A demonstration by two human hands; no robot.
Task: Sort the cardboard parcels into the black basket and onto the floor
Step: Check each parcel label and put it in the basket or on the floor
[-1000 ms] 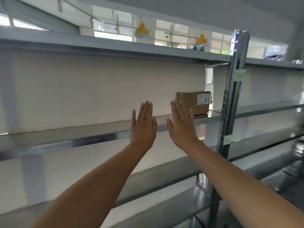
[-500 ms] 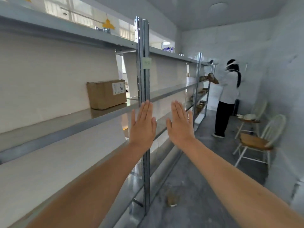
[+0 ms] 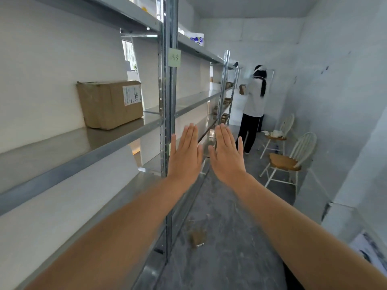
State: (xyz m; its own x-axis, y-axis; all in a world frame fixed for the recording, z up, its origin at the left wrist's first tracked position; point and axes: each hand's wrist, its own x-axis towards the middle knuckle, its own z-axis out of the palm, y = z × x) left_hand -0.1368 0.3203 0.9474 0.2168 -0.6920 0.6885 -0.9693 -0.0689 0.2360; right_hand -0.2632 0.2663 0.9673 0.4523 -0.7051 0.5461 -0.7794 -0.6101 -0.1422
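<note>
Out in front, mid-frame, both hands are up flat with their backs to the camera. The left hand (image 3: 185, 155) and right hand (image 3: 227, 155) are side by side, not touching, fingers straight, holding nothing. The cardboard parcel (image 3: 111, 103) sits on the metal shelf (image 3: 83, 151) off to the left, well apart from both hands. Far down the aisle a person (image 3: 254, 105) stands at the rack, with two white chairs (image 3: 287, 162) on the right.
</note>
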